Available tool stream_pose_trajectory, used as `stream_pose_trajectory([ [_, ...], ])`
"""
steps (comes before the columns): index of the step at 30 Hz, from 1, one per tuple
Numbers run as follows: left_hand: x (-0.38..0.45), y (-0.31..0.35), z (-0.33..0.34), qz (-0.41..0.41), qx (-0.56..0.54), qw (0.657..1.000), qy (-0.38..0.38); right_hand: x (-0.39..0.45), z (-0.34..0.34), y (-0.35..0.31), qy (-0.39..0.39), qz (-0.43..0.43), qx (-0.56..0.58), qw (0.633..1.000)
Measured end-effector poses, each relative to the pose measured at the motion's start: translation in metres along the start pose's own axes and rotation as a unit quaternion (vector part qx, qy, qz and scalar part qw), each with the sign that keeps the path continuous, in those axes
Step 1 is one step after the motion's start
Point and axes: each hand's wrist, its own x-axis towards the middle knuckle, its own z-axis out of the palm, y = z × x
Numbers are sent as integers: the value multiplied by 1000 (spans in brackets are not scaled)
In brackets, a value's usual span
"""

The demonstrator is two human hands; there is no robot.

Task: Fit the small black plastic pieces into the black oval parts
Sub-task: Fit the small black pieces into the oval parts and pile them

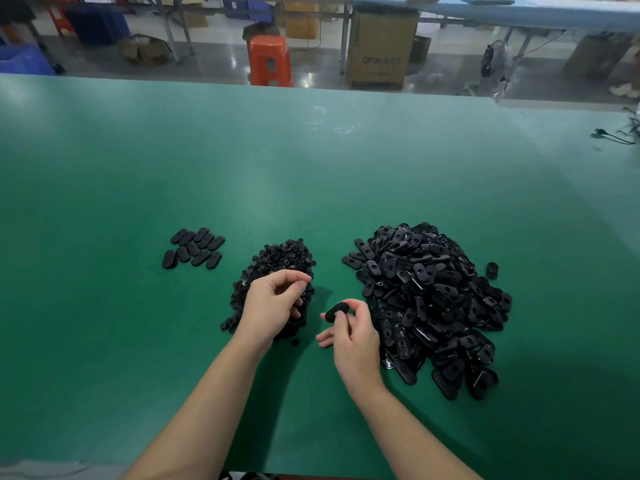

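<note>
- Far left of your hands, a small group of black ovals (pixel 194 248) lies flat on the green table (pixel 311 174). Most of their long sides slant up to the right.
- Your left hand (pixel 273 306) is over the heap of small black pieces (pixel 277 271). Its fingers are curled with thumb and finger close. You may be pinching a small piece, but I cannot tell.
- Your right hand (pixel 353 337) pinches one oval part (pixel 335 311) at its right end. Its long side runs left to right, tipped up a bit on the right. It is between the two heaps.
- Just right of that hand sits the big heap of oval parts (pixel 433 303), pointing every way.
</note>
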Motion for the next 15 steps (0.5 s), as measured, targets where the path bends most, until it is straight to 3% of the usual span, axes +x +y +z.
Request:
stream_pose_trajectory([
  [3, -4, 0, 7, 1, -7, 1000, -22, 0, 0, -1, 6, -3, -4, 1000],
  [10, -13, -3, 18, 9, 122, 989, -78, -1, 0, -2, 22, -2, -9, 1000],
  [15, -17, -3, 23, 4, 93, 993, -73, 0, -1, 1, 25, -11, -44, 999],
])
